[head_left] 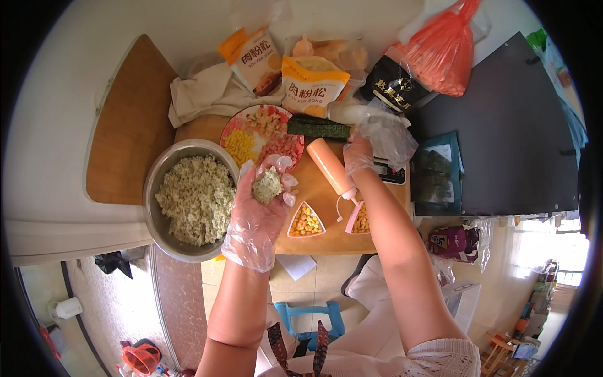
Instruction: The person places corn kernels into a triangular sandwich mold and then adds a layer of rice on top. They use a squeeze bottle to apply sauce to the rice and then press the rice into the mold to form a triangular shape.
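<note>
My left hand [261,207], in a clear plastic glove, is palm up and holds a clump of rice [267,185]. A steel bowl [154,226] of greenish seasoned rice [195,202] is beside it, to the left. My right hand [359,153], also gloved, is at the right end of the dark nori sheets [318,127]; its fingertips are hidden, so a grip cannot be made out. Left of that hand is a squeeze bottle [327,165] of orange sauce, its nozzle by the right triangular mold [351,225]. Another triangular mold [306,221] holds corn and sauce.
Behind my left hand, a red-rimmed plate [226,129] carries corn, diced pink meat and other pieces. A digital scale [398,175] is partly under a clear plastic bag [386,136]. Printed food pouches [311,89] line the wall. A blue stool [308,311] stands below the table [330,246].
</note>
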A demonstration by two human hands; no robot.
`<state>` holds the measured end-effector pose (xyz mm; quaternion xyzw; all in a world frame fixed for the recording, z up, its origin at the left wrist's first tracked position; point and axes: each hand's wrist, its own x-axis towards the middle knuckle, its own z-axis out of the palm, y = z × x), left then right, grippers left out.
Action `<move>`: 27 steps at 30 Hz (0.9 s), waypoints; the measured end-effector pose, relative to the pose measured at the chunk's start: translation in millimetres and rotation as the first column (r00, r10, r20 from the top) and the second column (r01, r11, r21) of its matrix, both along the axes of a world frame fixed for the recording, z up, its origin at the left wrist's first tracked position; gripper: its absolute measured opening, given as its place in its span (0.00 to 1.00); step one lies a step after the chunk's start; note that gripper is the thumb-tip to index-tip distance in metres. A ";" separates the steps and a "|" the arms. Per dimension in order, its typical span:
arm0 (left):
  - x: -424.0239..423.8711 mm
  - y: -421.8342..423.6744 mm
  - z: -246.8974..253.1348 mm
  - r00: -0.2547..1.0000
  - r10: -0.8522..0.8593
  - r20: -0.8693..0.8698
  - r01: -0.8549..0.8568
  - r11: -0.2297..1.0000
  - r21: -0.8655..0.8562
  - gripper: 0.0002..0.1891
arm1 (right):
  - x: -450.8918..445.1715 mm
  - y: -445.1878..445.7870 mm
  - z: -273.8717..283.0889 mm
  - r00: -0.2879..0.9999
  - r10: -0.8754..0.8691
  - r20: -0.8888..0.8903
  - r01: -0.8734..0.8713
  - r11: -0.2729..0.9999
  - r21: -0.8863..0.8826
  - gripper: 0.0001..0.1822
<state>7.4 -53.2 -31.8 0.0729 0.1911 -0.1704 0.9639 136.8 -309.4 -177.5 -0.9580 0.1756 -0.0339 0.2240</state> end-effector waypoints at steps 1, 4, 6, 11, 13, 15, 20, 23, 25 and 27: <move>-0.1 0.1 0.4 1.000 0.004 0.000 -0.004 1.000 0.002 0.18 | 1.4 -1.9 -1.8 1.000 -0.002 -0.009 0.002 1.000 0.002 0.10; -0.7 1.4 -0.2 1.000 0.009 0.028 -0.009 1.000 -0.013 0.18 | 3.3 -3.2 -1.7 0.999 0.022 -0.049 -0.022 1.000 0.008 0.10; -1.2 1.2 -0.4 0.999 0.008 0.039 -0.007 1.000 -0.027 0.19 | 3.6 -8.5 1.5 0.993 0.073 -0.094 -0.073 0.997 0.006 0.10; -2.2 2.2 1.7 0.999 0.005 0.049 -0.002 0.998 -0.056 0.19 | -1.9 -19.1 19.3 0.965 0.067 -0.253 0.030 0.932 0.361 0.05; -2.1 0.5 8.9 0.999 -0.001 0.037 0.001 1.000 -0.005 0.17 | -6.7 -20.1 42.0 0.912 0.018 -0.410 0.279 0.705 0.652 0.03; -2.4 -0.3 9.8 0.999 -0.006 0.039 0.005 1.000 0.020 0.16 | -11.0 -21.0 52.1 0.915 0.045 -0.402 0.288 0.624 0.726 0.06; -3.2 -1.2 9.7 1.000 0.006 0.019 -0.006 1.000 0.020 0.16 | -23.2 -34.9 51.1 0.947 -0.010 -0.321 0.318 0.168 0.933 0.08; -0.8 -4.4 8.3 0.999 -0.007 0.054 0.007 1.000 -0.008 0.16 | -16.1 -65.4 28.3 0.949 0.075 -0.307 0.314 -0.351 0.882 0.06; -1.9 -1.1 6.7 0.998 -0.002 0.057 0.001 1.000 0.004 0.16 | -19.1 -49.1 30.8 0.958 -0.007 -0.285 0.273 -0.263 0.925 0.06; -2.2 -0.3 5.7 0.998 -0.002 0.059 0.002 1.000 0.007 0.16 | -21.9 -41.0 35.4 0.965 -0.054 -0.257 0.244 -0.182 0.953 0.06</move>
